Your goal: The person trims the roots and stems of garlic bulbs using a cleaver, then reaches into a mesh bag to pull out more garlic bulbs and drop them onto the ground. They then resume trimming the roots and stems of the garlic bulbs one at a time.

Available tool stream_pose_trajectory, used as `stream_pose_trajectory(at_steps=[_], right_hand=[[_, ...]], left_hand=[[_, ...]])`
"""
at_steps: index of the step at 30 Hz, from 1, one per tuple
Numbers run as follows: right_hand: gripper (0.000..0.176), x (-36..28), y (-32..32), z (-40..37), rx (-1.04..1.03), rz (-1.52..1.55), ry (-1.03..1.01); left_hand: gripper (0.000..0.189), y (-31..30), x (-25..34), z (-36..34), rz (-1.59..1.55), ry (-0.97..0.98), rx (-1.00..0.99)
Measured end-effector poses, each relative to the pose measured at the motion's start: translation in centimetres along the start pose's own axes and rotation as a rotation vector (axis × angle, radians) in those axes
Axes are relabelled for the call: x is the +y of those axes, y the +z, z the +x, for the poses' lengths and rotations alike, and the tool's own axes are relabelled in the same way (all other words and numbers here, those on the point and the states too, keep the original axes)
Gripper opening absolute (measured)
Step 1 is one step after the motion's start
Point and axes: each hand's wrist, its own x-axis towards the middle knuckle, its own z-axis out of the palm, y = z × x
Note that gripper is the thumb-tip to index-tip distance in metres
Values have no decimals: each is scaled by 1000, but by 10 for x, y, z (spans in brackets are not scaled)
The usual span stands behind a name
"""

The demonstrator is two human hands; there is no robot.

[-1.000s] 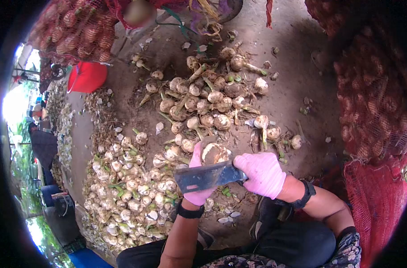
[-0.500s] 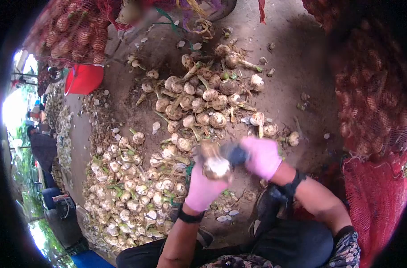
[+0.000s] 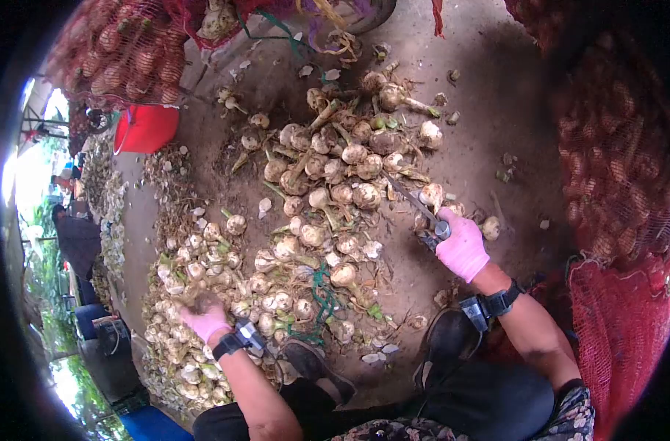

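Note:
My right hand (image 3: 461, 246), in a pink glove, is closed round the handle of a knife (image 3: 407, 197), whose blade points up and left toward bulbs with long stems (image 3: 366, 195). Over the pile of trimmed bulbs (image 3: 202, 353) at the lower left is my left hand (image 3: 205, 318), also gloved in pink. Its fingers are smeared by motion, so whether they hold a bulb cannot be made out. Green twine (image 3: 321, 294) lies among the bulbs between the two hands.
Red net sacks of bulbs stand at the right (image 3: 614, 169) and upper left (image 3: 133, 59). A red bucket (image 3: 147, 129) sits at the upper left. My shoes (image 3: 452, 342) are at the bottom. A person in dark clothing (image 3: 77, 239) is at the far left.
My left hand has moved left and away from my right hand, over the trimmed pile. The bulb it held between my hands no longer shows there. My right hand has moved slightly right and up with the knife.

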Motion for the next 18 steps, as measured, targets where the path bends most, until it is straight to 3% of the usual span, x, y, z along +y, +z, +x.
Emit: stream_pose_trajectory(at_steps=[2, 3, 4, 5, 6, 7, 8, 12, 14, 15, 17, 18], right_hand=[[28, -7, 1, 2, 4, -4, -35], [28, -8, 4, 3, -1, -7, -36], [28, -8, 9, 5, -3, 4, -57], [29, -9, 12, 6, -2, 13, -80], [29, -13, 11, 5, -2, 7, -83], [29, -17, 8, 3, -45, -33, -90], [30, -19, 5, 1, -88, -74, -95], [34, -10, 8, -8, -93, 4, -79], [32, -8, 11, -11, -86, 9, -87], [29, -8, 11, -11, -77, 12, -96], [27, -18, 6, -14, -145, -13, -107], [24, -26, 1, -15, -207, -42, -124]], left_hand=[[13, 67, -55, -38, 1258, 212, 77], [23, 67, -89, -43, 1757, 525, -310], [29, 86, -112, -54, 2190, 499, -781], [34, 98, -158, -56, 1660, 46, -665], [38, 106, -190, -85, 1234, -424, -288], [52, 129, -205, -106, 1680, -328, -401], [70, 120, -225, -107, 2060, -53, -506], [76, 115, -247, -106, 2210, -175, -360], [65, 105, -244, -105, 1917, -94, -415], [65, 116, -237, -108, 1920, -92, -417], [60, 134, -221, -119, 984, -464, -375], [58, 136, -219, -121, 942, -458, -402]])
